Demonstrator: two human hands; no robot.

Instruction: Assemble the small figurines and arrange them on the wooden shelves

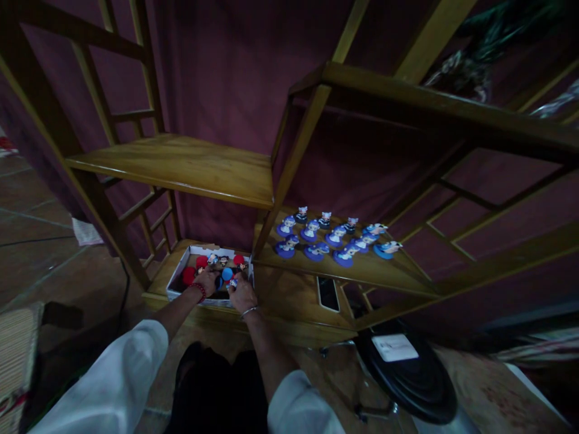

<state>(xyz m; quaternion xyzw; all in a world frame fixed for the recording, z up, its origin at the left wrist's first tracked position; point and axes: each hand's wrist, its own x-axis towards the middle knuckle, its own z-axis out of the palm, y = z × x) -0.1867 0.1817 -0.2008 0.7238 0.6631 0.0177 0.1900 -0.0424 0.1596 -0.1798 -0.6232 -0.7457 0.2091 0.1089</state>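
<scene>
Right hand (243,294): pinching small figurine (232,283) at fingertips, left of palm; long axis unclear. Left hand (207,281): farther from figurine, grip hidden. Blue disc (227,274) between hands.

The box (174,283) is white, its contents red pieces (189,276) and a blue disc (227,274). Purple bases (344,260) carry white-and-purple figurines (337,234). The shelf (190,166) is yellow-brown, the curtain (217,72) maroon, the sleeves (122,371) white.
</scene>
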